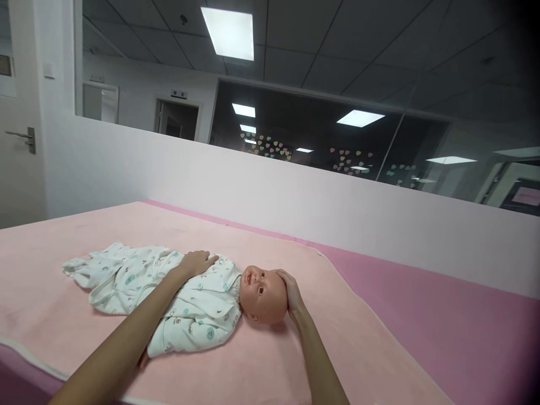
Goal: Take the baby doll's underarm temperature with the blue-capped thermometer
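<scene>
Your left hand [197, 262] rests flat, fingers spread, on the chest of a plastic baby doll in white printed sleepwear [185, 298], lying face-up on a pale pink blanket [295, 360], steadying it, while your right hand [290, 293] cups its crown.

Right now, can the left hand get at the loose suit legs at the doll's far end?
Probably yes. The left hand lies flat on the doll's chest, and the suit legs lie further along the same pink blanket with nothing between. The right hand cups the head.
</scene>
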### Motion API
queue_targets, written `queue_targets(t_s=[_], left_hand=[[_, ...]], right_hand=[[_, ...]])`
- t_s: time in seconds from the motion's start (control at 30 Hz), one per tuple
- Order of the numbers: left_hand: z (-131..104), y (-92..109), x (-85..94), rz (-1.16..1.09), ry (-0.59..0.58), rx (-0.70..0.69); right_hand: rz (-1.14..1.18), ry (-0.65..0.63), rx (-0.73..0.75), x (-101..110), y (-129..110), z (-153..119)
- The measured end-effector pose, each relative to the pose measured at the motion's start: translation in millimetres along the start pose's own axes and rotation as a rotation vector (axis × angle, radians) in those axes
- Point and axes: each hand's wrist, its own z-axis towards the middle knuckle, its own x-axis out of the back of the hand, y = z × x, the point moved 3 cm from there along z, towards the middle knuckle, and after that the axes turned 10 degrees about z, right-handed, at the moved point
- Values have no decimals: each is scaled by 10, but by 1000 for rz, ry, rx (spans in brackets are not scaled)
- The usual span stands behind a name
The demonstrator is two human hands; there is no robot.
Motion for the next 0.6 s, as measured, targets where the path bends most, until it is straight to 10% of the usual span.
queue_targets(t_s=[0.6], left_hand=[[9, 3, -1, -7, -5, 9]], right_hand=[[53, 159, -2, 39, -26, -1]])
